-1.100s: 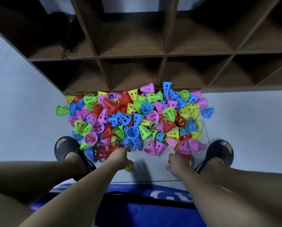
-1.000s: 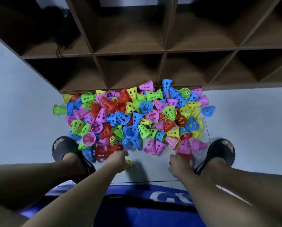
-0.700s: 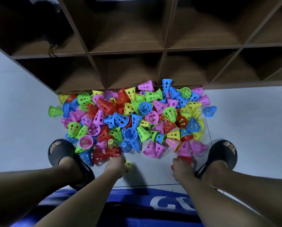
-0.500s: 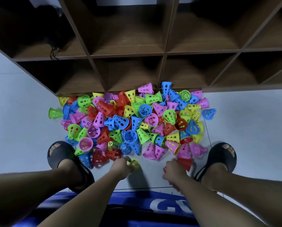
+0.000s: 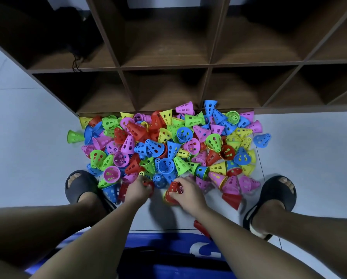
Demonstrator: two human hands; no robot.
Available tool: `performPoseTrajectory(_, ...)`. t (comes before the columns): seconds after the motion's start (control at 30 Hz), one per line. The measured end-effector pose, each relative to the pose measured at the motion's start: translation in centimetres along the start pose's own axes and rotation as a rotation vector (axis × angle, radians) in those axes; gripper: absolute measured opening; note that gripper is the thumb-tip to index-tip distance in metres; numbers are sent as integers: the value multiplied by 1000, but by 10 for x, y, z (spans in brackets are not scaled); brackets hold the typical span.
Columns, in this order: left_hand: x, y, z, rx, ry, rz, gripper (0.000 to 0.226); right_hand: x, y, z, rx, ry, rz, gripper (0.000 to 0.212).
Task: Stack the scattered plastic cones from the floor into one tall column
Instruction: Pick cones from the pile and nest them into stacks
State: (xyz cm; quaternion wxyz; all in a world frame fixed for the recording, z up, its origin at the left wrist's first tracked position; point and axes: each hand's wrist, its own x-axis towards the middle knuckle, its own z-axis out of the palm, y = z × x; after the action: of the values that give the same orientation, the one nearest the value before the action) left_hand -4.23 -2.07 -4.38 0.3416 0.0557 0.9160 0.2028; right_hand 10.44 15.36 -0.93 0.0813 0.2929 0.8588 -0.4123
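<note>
We logged right hand (image 5: 189, 195) pinching red cone (image 5: 173, 191) at its fingertips | left hand (image 5: 137, 191) curled round second red cone (image 5: 149, 185) | both at pile's (image 5: 178, 141) near edge.

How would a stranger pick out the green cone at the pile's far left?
Find the wooden shelf unit; the cone pile lies before it. The green cone is the leftmost of all, on its side, next to a blue cone.

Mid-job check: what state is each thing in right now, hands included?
left hand: grips a red cone at the pile's near edge.
right hand: holds a perforated red cone, tilted, beside the pile.
cone pile: loose, unstacked, on the floor against the shelf unit.
</note>
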Motion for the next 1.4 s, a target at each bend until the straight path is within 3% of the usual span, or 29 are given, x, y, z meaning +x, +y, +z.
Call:
performPoseTrajectory(0.27,13,-19,15,-58,-119,-137,44,-5,26,0,-53,-96,39,43)
performPoseTrajectory(0.53,4,-19,30,-251,-147,-250,46,-35,84,-12,-602,-410,183,61)
performPoseTrajectory(0.67,-4,-21,37,-265,-117,-268,33,-46,100,-10,-680,-521,235,65)
performPoseTrajectory(0.73,-6,-21,37,-280,-100,-287,25,-48,102,-9,-673,-564,230,61)
performPoseTrajectory(0.9,-14,-10,40,-429,-220,-366,72,-52,97,-7,-622,-615,233,41)
performPoseTrajectory(1.0,-19,-9,52,-416,-245,-376,84,-50,92,-9,-497,-548,252,42)
performPoseTrajectory(1.2,-20,13,76,-476,-256,-354,81,-35,78,-10,-108,-303,212,63)
performPoseTrajectory(1.4,-22,19,82,-353,-270,-317,66,-25,67,-10,56,-215,174,35)
